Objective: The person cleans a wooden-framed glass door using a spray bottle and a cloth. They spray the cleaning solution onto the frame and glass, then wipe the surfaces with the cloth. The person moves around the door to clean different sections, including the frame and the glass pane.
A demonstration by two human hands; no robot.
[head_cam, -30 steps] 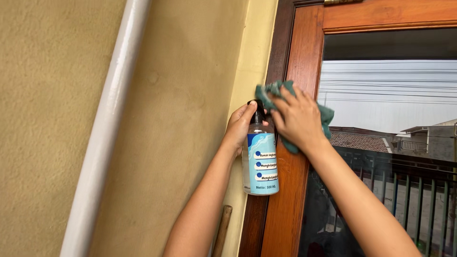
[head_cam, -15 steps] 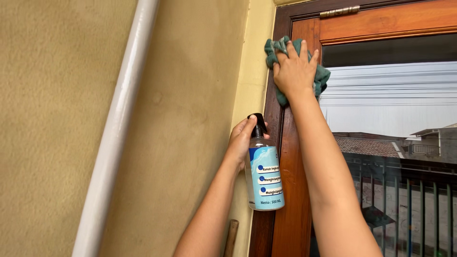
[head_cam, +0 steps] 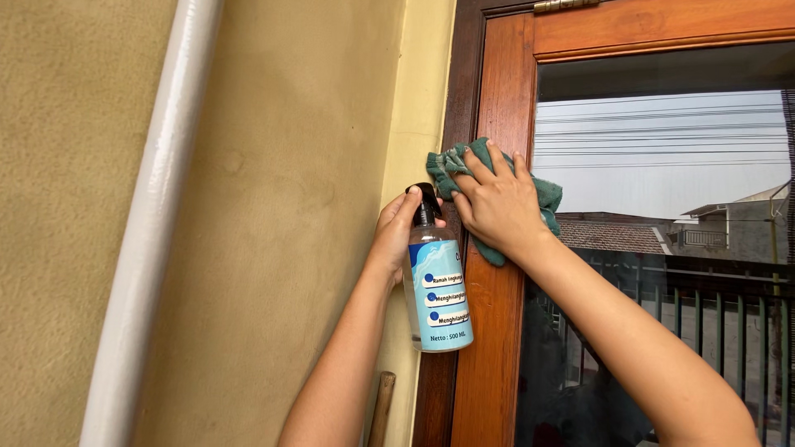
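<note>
My left hand (head_cam: 396, 230) grips a clear spray bottle (head_cam: 436, 285) with a black nozzle and a blue label, held upright against the dark outer frame. My right hand (head_cam: 495, 205) presses a crumpled green cloth (head_cam: 448, 165) flat on the left upright of the reddish wooden window frame (head_cam: 497, 99), right next to the bottle's nozzle. The cloth sticks out on both sides of the hand, reaching the glass pane (head_cam: 662, 165) on the right.
A white pipe (head_cam: 153, 215) runs down the rough tan wall (head_cam: 281, 207) at left. A brass hinge (head_cam: 566, 5) sits at the frame's top. The glass reflects rooftops, wires and a railing. A wooden stick end (head_cam: 381, 406) shows below my left forearm.
My right hand slid the cloth up the frame's upright to near the hinge, then back down to beside the bottle. The left hand and bottle stayed nearly still.
</note>
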